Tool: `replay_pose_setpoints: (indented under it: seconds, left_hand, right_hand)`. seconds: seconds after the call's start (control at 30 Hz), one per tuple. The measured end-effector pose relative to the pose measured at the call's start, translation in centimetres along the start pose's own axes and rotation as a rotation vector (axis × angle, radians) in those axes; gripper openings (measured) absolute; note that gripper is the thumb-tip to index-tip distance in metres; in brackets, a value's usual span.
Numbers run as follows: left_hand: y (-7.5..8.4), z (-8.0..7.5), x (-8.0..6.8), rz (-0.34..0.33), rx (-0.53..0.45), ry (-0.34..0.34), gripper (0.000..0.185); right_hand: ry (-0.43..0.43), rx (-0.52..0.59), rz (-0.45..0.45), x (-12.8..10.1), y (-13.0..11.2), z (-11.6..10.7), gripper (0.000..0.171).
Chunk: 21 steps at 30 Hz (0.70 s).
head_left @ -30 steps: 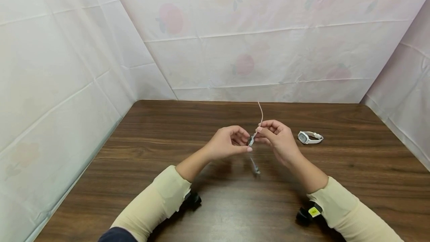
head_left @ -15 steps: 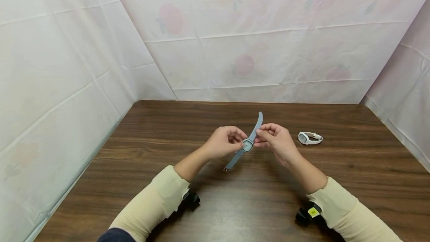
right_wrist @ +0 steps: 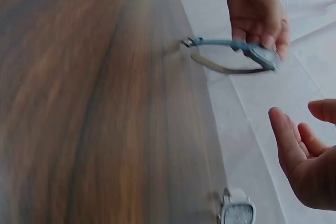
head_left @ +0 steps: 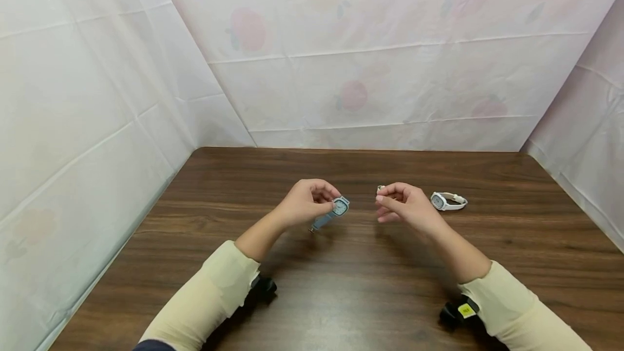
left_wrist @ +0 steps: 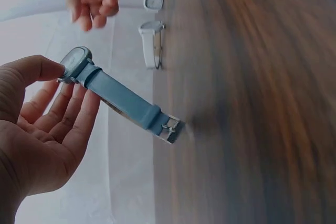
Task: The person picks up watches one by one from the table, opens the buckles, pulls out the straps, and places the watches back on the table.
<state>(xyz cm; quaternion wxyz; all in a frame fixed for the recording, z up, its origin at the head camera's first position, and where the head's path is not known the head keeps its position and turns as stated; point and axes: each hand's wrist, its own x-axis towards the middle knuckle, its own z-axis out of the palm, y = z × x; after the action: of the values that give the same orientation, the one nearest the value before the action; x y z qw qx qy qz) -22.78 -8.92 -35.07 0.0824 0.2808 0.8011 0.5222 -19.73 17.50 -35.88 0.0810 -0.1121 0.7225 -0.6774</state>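
Watch (blue-strapped) hung pinched in the left grip; the right grip hovered, spread, near a white watch.

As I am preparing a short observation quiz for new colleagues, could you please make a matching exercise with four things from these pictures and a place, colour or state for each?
1. blue watch
2. right hand
3. table
4. cloth

A. dark brown, with wood grain
B. pale, with faint pinkish prints
C. between the thumb and fingers of the left hand
D. nothing in its grasp

Pairs: 1-C; 2-D; 3-A; 4-B
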Motion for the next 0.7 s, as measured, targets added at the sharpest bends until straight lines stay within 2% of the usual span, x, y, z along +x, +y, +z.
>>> replay_pose_setpoints:
  seconds: [0.27, 0.6, 0.7]
  left_hand:
    - [-1.0, -1.8, -1.3, -0.064, 0.067, 0.024, 0.013]
    - [-2.2, -4.3, -2.2, -0.106, 0.217, 0.053, 0.012]
    - [-2.6, -5.1, -2.3, -0.126, 0.274, 0.048, 0.011]
  right_hand:
    - [0.01, -0.293, -0.049, 0.0, 0.2, -1.8, 0.027]
    - [0.137, -0.691, -0.196, 0.0, 0.2, -3.6, 0.015]
    - [0.154, -0.77, -0.238, 0.2, 0.5, -4.2, 0.014]
